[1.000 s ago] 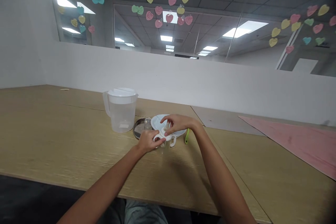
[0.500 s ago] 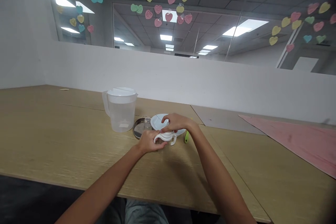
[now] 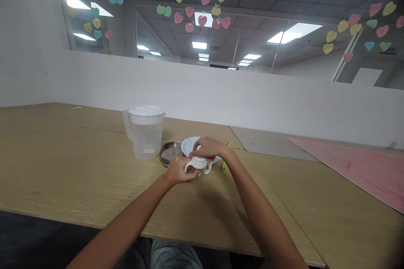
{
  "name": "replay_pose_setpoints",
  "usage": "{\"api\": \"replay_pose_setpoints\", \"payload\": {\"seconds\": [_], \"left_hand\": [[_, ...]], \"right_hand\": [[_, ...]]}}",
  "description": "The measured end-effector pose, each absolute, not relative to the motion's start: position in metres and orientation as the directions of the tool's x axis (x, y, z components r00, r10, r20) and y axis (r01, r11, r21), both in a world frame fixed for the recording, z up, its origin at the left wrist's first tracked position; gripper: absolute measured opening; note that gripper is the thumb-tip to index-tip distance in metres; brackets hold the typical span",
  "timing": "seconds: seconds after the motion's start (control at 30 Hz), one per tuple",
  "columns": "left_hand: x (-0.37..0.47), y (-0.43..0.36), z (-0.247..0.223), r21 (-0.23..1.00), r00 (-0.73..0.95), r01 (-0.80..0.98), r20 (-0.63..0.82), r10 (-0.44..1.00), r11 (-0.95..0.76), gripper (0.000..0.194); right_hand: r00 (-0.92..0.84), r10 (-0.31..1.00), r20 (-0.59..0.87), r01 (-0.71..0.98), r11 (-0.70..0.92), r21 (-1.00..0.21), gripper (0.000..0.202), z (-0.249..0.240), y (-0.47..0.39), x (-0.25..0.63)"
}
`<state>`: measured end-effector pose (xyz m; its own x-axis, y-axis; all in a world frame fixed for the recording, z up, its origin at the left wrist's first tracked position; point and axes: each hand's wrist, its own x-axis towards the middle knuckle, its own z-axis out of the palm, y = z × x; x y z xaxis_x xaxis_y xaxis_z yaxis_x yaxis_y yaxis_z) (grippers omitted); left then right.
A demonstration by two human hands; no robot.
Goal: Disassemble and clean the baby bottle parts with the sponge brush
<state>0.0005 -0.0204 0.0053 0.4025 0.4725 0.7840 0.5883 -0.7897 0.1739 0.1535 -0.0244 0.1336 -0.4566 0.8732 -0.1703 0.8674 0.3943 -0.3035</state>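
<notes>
A small clear cup (image 3: 198, 167) with a white collar and two white loop handles stands between my hands, near the middle of the table. My left hand (image 3: 179, 170) is closed around its left handle. From above, my right hand (image 3: 208, 148) pinches the pale top part of the cup, and the fingers partly hide that part. Behind the hands lies a white plate (image 3: 187, 144), partly covered by the right hand. Left of it are a round metal tray (image 3: 165, 155) and a small clear dome-shaped piece (image 3: 177, 149).
A translucent lidded pitcher (image 3: 147, 136) stands to the left. A green-handled utensil (image 3: 224, 165) lies partly behind my right wrist. Further right a pink sheet (image 3: 356, 168) covers part of the table. A white wall (image 3: 202, 92) runs along the back.
My right hand has lifted and shifted slightly left, and more of the cup's white collar shows. My left hand stays on the handle.
</notes>
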Motion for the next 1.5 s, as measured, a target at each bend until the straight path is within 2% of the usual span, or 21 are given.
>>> {"api": "replay_pose_setpoints", "payload": {"seconds": [0.2,0.3,0.4,0.47,0.6,0.83,1.17,1.37,1.5], "left_hand": [[0.000,-0.021,0.006,0.196,0.395,0.580,0.781,0.484,-0.791,0.026],[-0.002,-0.021,0.006,0.198,0.413,0.575,0.768,0.490,-0.794,0.026],[-0.002,-0.021,0.006,0.196,0.422,0.564,0.767,0.484,-0.802,0.026],[-0.001,-0.022,0.006,0.203,0.416,0.562,0.768,0.487,-0.802,0.027],[-0.001,-0.023,0.006,0.214,0.413,0.561,0.765,0.494,-0.800,0.026],[-0.002,-0.020,0.001,0.169,0.422,0.570,0.779,0.463,-0.804,0.034],[0.000,-0.019,0.000,0.096,0.438,0.591,0.795,0.419,-0.801,0.022],[0.002,-0.019,0.000,0.092,0.430,0.593,0.804,0.410,-0.800,0.024],[-0.002,-0.017,0.000,0.118,0.444,0.601,0.774,0.453,-0.790,0.024]], "right_hand": [[-0.477,0.855,-0.202,0.860,0.408,-0.307,0.042,0.136,-0.024,0.154],[-0.451,0.857,-0.249,0.876,0.372,-0.307,0.055,0.139,-0.024,0.158],[-0.428,0.878,-0.216,0.887,0.362,-0.286,0.075,0.142,-0.023,0.164],[-0.456,0.864,-0.212,0.872,0.386,-0.302,0.080,0.142,-0.023,0.166],[-0.463,0.849,-0.253,0.868,0.377,-0.322,0.076,0.141,-0.024,0.162],[-0.394,0.892,-0.221,0.916,0.362,-0.172,0.066,0.139,-0.028,0.151],[-0.394,0.892,-0.221,0.917,0.366,-0.160,0.047,0.137,-0.026,0.153],[-0.357,0.913,-0.196,0.934,0.346,-0.091,0.027,0.138,-0.029,0.148],[-0.308,0.936,-0.170,0.949,0.289,-0.125,0.032,0.132,-0.030,0.146]]}}
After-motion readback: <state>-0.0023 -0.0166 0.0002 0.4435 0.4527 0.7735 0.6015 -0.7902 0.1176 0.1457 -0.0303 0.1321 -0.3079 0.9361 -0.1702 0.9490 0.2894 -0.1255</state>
